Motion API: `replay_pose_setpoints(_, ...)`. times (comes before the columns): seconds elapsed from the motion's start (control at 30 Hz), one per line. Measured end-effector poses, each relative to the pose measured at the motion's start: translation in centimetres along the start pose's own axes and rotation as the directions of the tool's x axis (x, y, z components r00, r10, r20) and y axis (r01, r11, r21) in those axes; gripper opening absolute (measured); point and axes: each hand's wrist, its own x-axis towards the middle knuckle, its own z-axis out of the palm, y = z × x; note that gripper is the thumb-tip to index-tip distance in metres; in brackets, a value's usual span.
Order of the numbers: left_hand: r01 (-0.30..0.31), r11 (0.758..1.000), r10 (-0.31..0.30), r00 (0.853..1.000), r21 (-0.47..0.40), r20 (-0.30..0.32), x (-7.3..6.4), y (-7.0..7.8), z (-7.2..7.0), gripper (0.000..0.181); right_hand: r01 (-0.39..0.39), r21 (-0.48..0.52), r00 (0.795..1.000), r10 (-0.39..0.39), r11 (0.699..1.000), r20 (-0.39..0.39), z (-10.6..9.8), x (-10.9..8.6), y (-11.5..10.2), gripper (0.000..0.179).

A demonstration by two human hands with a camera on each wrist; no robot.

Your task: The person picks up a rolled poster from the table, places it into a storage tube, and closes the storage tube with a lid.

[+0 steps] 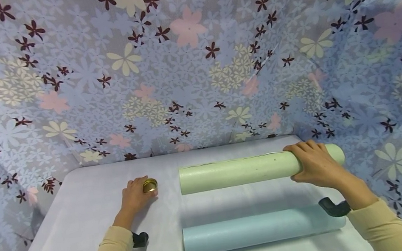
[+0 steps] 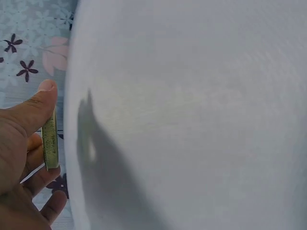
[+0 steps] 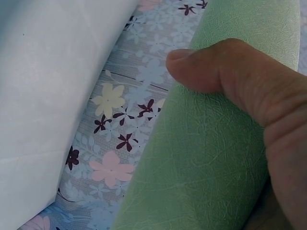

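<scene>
My left hand [image 1: 135, 194] pinches a round gold lid [image 1: 150, 185] with a raised rim, over the left part of the table. In the left wrist view the lid [image 2: 50, 141] is edge-on between thumb and fingers, its side finely ridged. With my right hand [image 1: 314, 164] I grip a pale green roll [image 1: 236, 173] near its right end, the thumb across its near side. A shadow lies on the cloth below the green roll, which appears raised off the table. Closer to me a light blue roll [image 1: 254, 231] lies sideways on the table.
A white cloth covers the table [image 1: 94, 187]. Behind it and along both sides hangs a flowered curtain [image 1: 192, 66]. Each wrist bears a black strap mount, the right mount [image 1: 333, 206] overlapping the blue roll in the head view.
</scene>
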Motion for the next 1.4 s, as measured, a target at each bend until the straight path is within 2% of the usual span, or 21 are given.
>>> replay_pose_setpoints(0.57, -0.039, 0.996, 0.035, 0.998, -0.08, -0.046, -1.2, 1.3, -3.4, 0.068, -0.002, -0.005, 1.0, 0.002, 1.0, -0.007, -0.3, -0.1, 0.1, 0.074)
replay_pose_setpoints(1.03, -0.034, 0.984, 0.022, 0.998, -0.175, -0.066, -2.7, 2.8, -6.0, 0.069, -0.01, 0.001, 1.0, 0.01, 1.0, -0.005, -0.3, 0.2, 0.3, 0.074)
replay_pose_setpoints(1.4, -0.033, 0.937, -0.001, 0.995, -0.347, -0.096, -3.8, 4.3, -8.1, 0.071, 0.014, 0.012, 1.0, -0.013, 1.0, -0.024, -0.3, 0.4, 0.2, 0.073)
